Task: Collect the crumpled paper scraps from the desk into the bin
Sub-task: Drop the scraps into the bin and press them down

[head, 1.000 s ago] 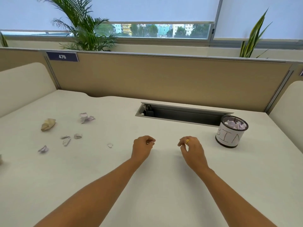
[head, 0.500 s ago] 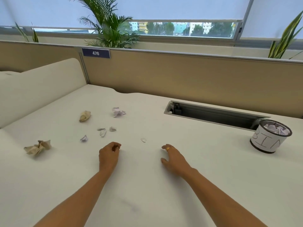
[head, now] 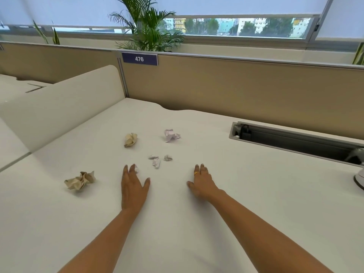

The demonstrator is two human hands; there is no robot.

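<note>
Paper scraps: seven crumpled pieces lie loose on the white table [head: 256,194], all left of centre.
Tan scraps: a large wad [head: 79,182] near the left hand, long axis running left-low to right-high; a smaller tan wad [head: 130,139] farther back, long axis roughly front to back.
White scraps: one larger white wad [head: 171,135] at the rear, spread left to right; three small white bits [head: 160,159] clustered between the hands and the rear wads; one tiny white scrap [head: 136,169] at the left fingertips.
Bin: only a sliver of the white bin [head: 360,179] shows at the right edge, well apart from the scraps.
Left hand [head: 132,186]: palm down, fingers extended forward and spread, holding nothing, fingertips just beside the tiny scrap; contact cannot be told.
Right hand [head: 201,183]: palm down, low over the table, fingers loosely curved and apart, gold ring [head: 196,173] on one finger, empty.
</note>
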